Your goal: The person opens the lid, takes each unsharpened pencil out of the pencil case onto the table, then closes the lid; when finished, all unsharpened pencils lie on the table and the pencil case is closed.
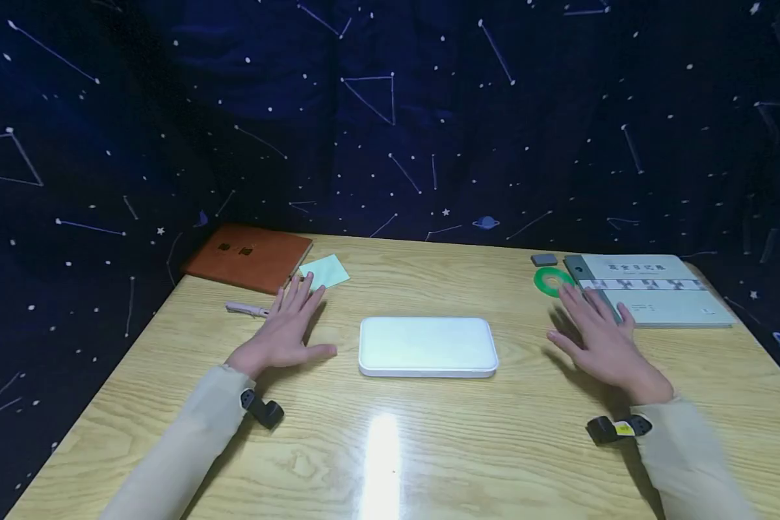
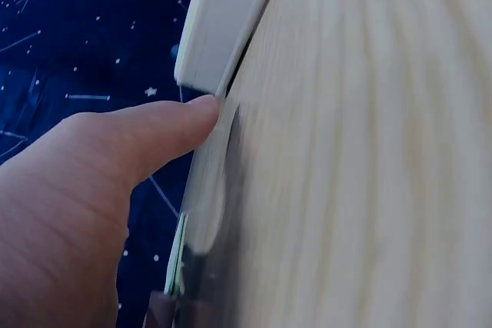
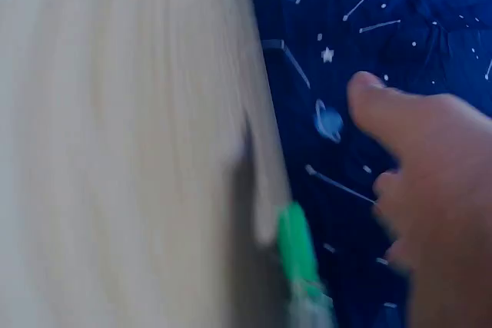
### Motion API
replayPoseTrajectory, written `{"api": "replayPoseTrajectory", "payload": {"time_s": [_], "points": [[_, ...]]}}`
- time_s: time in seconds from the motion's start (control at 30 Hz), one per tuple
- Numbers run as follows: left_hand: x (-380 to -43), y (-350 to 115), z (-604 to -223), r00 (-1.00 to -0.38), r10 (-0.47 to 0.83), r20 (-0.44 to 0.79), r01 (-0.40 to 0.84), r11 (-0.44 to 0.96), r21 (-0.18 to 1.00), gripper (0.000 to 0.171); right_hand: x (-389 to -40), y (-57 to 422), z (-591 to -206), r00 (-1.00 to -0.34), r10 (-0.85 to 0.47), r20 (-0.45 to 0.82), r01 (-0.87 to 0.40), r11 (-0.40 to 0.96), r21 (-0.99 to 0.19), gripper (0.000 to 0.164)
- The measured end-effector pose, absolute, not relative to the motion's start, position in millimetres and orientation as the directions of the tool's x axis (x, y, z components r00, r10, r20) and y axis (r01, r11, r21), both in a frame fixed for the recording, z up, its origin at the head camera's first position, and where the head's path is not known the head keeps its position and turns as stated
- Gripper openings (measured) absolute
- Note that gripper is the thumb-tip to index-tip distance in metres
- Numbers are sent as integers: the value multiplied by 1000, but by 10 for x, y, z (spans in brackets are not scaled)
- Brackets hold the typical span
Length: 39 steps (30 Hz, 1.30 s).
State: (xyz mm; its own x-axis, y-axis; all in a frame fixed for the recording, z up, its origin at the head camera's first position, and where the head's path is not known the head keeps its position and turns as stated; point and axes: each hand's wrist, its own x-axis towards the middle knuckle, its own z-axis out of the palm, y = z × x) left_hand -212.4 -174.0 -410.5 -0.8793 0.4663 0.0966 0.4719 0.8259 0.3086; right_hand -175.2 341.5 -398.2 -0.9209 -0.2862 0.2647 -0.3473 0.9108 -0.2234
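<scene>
In the head view a white rounded case lies flat at the middle of the table. To its left my left hand hovers with spread, straight fingers, holding nothing. A pale purple pen lies beside that hand, and a light green sticky-note pad is just past its fingertips. On the right my right hand is raised over the table, fingers extended and empty. Near its fingertips are a green tape roll and a pale green notebook. The right wrist view blurs the green tape roll.
A brown leather-look notebook lies at the back left of the wooden table. A small grey block sits behind the tape roll. Dark blue star-patterned cloth hangs behind and beside the table.
</scene>
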Motion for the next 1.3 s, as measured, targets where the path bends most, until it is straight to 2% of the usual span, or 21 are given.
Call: {"api": "replayPoseTrajectory", "payload": {"time_s": [0.1,0.2,0.43,0.6,0.73,0.9,1.0,1.17,1.3], "points": [[-2090,-1693,-4104,-864,493,101,497,805,324,111,-1780,3282,-4033,-872,-321,368,-438,849,-297,73],[-2059,-1623,-4121,-842,528,115,533,778,332,113,-1784,3151,-4056,-840,-345,419,-495,803,-332,71],[-1960,-1420,-4172,-784,604,139,606,698,383,112,-1733,2897,-4086,-843,-406,354,-526,762,-377,72],[-1894,-1288,-4201,-754,628,190,636,627,450,110,-1695,2731,-4124,-809,-472,349,-584,711,-392,74],[-1863,-1219,-4242,-755,625,198,625,595,505,103,-1666,2610,-4166,-792,-513,330,-610,680,-407,73],[-1845,-1182,-4288,-798,579,169,563,614,554,96,-1636,2518,-4188,-799,-517,306,-601,682,-417,66],[-1848,-1154,-4292,-815,551,180,544,619,566,94,-1649,2483,-4172,-785,-520,338,-620,678,-395,63],[-1814,-1096,-4319,-827,530,189,532,628,568,90,-1632,2338,-4144,-723,-566,396,-686,658,-311,57],[-1778,-1063,-4341,-833,507,221,526,606,596,86,-1610,2169,-4091,-652,-626,428,-738,653,-169,52]]}}
